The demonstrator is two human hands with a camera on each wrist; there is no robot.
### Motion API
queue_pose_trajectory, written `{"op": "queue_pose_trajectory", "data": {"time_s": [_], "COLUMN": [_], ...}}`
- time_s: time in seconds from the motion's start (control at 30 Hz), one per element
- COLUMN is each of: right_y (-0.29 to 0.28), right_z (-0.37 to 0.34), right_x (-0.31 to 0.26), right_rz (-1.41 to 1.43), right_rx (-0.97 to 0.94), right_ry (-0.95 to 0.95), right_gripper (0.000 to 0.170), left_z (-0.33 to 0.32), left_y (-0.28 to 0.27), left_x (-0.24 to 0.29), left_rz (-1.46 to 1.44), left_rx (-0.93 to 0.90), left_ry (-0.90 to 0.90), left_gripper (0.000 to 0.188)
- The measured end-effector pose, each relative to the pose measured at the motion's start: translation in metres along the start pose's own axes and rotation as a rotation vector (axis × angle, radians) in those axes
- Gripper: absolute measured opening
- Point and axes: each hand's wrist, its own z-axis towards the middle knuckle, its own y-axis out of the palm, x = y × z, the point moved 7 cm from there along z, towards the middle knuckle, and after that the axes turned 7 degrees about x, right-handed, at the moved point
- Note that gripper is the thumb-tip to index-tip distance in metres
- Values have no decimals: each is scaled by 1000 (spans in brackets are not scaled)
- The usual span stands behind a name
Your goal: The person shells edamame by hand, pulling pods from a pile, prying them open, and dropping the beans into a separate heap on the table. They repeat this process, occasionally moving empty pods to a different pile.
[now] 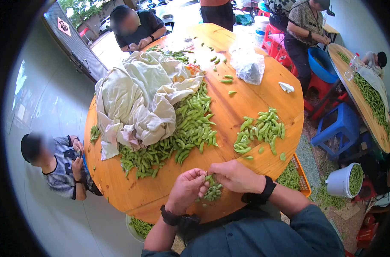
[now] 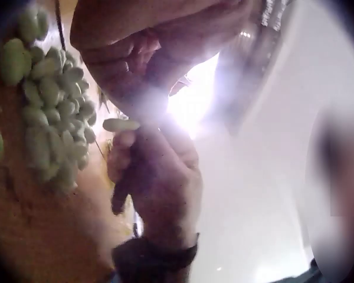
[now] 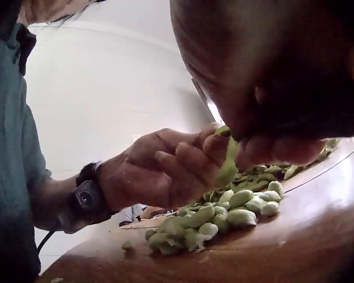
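Over the near table edge, my left hand (image 1: 187,188) and right hand (image 1: 238,176) meet at the fingertips. Between them they pinch a green edamame pod (image 3: 229,159), which hangs down in the right wrist view. A pale green bean or pod end (image 2: 121,124) pokes out at the right hand's fingers in the left wrist view. Right under the hands lies a small heap of shelled edamame beans (image 1: 213,193). Left of and beyond the hands spreads a big pile of whole pods (image 1: 188,124); to the right is a looser pile (image 1: 261,130).
A crumpled pale cloth (image 1: 139,94) covers part of the big pile on the round wooden table (image 1: 229,205). Farther back stands a clear plastic bag (image 1: 248,64). An orange crate (image 1: 304,175) of pods sits below the right edge. Two people work at this table's far and left sides.
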Motion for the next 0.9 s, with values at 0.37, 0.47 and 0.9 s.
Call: {"op": "queue_pose_trajectory", "data": {"time_s": [0.37, 0.47, 0.9], "right_y": [-5, -9, -17], "right_z": [4, 4, 4], "right_x": [5, 6, 23], "right_rz": [-78, -83, -114], "right_rx": [102, 133, 282], "right_ry": [132, 128, 218], "right_gripper": [10, 11, 14], "left_z": [-18, -7, -2], "left_y": [21, 3, 6], "left_x": [28, 25, 19], "left_rz": [969, 559, 579], "left_rx": [257, 264, 249], "left_ry": [763, 497, 456], "left_gripper": [12, 10, 12]}}
